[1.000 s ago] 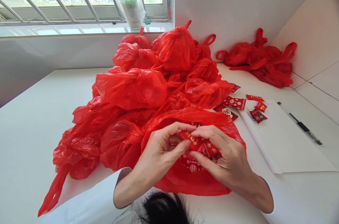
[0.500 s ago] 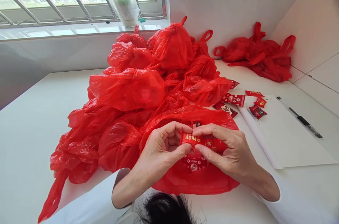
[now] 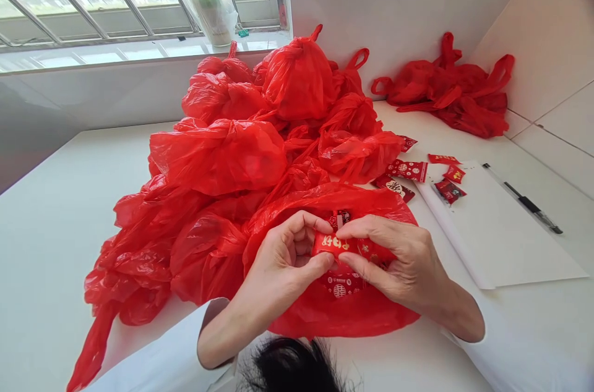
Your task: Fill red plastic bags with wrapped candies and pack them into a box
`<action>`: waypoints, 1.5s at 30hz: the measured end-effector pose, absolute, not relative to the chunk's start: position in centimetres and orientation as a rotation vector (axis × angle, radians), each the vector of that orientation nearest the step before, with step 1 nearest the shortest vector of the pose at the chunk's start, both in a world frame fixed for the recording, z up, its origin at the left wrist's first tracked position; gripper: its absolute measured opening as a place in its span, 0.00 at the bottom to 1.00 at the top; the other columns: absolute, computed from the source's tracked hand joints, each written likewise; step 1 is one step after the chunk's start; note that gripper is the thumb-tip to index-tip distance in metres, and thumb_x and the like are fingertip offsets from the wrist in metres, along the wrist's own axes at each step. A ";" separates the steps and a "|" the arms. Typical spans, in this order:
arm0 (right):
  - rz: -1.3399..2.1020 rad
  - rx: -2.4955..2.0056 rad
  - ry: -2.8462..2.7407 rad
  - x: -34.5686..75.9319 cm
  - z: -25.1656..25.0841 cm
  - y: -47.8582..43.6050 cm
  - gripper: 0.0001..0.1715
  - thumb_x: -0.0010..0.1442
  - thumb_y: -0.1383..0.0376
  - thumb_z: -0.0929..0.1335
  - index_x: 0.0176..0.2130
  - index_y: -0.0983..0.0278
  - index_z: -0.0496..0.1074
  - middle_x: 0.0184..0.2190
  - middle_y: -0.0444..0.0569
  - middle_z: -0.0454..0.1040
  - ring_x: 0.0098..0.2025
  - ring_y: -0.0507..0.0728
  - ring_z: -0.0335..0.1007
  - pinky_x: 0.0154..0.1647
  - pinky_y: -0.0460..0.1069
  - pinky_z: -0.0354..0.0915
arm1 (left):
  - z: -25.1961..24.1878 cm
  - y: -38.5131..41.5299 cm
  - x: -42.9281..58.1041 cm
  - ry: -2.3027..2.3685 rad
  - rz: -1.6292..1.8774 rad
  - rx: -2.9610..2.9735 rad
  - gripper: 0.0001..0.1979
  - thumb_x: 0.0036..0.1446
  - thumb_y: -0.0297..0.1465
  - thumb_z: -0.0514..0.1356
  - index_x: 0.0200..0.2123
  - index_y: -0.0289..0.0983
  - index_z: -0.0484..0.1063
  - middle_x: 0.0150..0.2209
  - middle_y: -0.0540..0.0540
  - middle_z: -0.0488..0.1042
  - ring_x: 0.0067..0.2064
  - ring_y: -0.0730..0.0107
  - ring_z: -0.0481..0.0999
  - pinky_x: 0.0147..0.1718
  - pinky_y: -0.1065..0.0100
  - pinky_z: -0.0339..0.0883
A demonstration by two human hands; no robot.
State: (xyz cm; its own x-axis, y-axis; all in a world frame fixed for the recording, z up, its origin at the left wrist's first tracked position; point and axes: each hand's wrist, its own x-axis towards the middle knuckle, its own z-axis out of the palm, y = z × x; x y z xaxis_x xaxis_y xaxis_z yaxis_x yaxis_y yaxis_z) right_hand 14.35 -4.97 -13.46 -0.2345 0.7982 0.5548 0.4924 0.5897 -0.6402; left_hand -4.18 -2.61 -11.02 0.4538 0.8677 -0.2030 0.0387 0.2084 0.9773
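Between my two hands is a small red wrapped candy [image 3: 337,243] with gold characters on it. The thumb and fingers of my left hand [image 3: 288,256] pinch its left end, while those of my right hand [image 3: 401,253] pinch the right side. Both hands are over an open red plastic bag [image 3: 343,321]. Inside the bag lie more red packets, among them a dark red packet [image 3: 341,287] with a white round emblem. My fingers partly cover the bag's contents.
Several knotted red bags [image 3: 223,154] are heaped behind and to the left. At right lie loose packets [image 3: 408,170], white paper [image 3: 505,237] and a black pen [image 3: 533,209]. More red bags [image 3: 459,92] rest in the far corner. A plastic-wrapped glass [image 3: 216,15] stands on the sill.
The view has shifted slightly. Both hands keep hold of the candy over the bag, and its gold lettering shows a little more fully now.
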 end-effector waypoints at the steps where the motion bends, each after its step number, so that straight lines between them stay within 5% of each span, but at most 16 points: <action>1: 0.410 -1.034 -1.913 14.4 -13.6 -5.0 0.08 0.59 0.68 0.69 0.42 0.61 0.72 0.37 0.47 0.79 0.37 0.54 0.77 0.35 0.47 0.74 | -11.1 -2.6 -4.2 0.944 0.723 1.262 0.07 0.55 0.27 0.63 0.38 0.37 0.68 0.33 0.54 0.72 0.34 0.80 0.71 0.34 0.77 0.66; 7: 0.381 -1.000 -1.984 14.5 -14.2 -4.7 0.12 0.59 0.68 0.68 0.45 0.61 0.69 0.41 0.48 0.77 0.41 0.54 0.75 0.42 0.49 0.74 | -11.6 -2.9 -4.7 1.057 0.753 1.714 0.05 0.58 0.27 0.60 0.38 0.40 0.69 0.33 0.55 0.72 0.33 0.78 0.71 0.34 0.75 0.66; 14: 0.307 -0.998 -2.024 14.4 -14.2 -4.6 0.14 0.57 0.73 0.66 0.43 0.61 0.69 0.38 0.48 0.77 0.40 0.54 0.73 0.39 0.48 0.72 | -11.7 -2.6 -4.9 1.093 0.694 1.953 0.05 0.58 0.29 0.60 0.39 0.40 0.68 0.34 0.53 0.74 0.33 0.74 0.74 0.36 0.71 0.68; 24: 0.179 -0.959 -2.175 15.1 -13.4 -3.9 0.08 0.60 0.71 0.66 0.38 0.63 0.73 0.40 0.50 0.77 0.41 0.55 0.73 0.41 0.50 0.71 | -12.7 -2.1 -5.1 1.104 0.434 1.989 0.03 0.60 0.26 0.54 0.35 0.40 0.63 0.31 0.55 0.71 0.30 0.75 0.68 0.30 0.73 0.60; 30: -0.279 -1.562 -1.547 23.1 -11.9 -1.3 0.06 0.60 0.65 0.67 0.36 0.59 0.74 0.36 0.47 0.78 0.38 0.57 0.73 0.40 0.52 0.68 | -12.7 -2.0 -5.0 1.144 0.428 2.065 0.04 0.60 0.26 0.53 0.34 0.40 0.62 0.28 0.55 0.68 0.28 0.74 0.65 0.29 0.73 0.57; 36: -0.263 -2.241 -1.464 32.4 -16.9 1.5 0.20 0.58 0.53 0.64 0.41 0.64 0.75 0.39 0.57 0.75 0.39 0.64 0.70 0.34 0.55 0.62 | -12.6 -1.8 -5.1 1.138 0.485 2.063 0.03 0.61 0.28 0.53 0.33 0.41 0.62 0.25 0.55 0.67 0.26 0.74 0.64 0.27 0.73 0.57; 45: -0.113 -2.133 -1.403 33.5 -18.3 2.3 0.18 0.51 0.54 0.69 0.38 0.62 0.73 0.35 0.51 0.75 0.29 0.57 0.70 0.33 0.53 0.62 | -12.3 -2.0 -5.0 1.126 0.470 2.060 0.02 0.60 0.28 0.53 0.33 0.40 0.64 0.26 0.54 0.67 0.26 0.73 0.64 0.27 0.74 0.56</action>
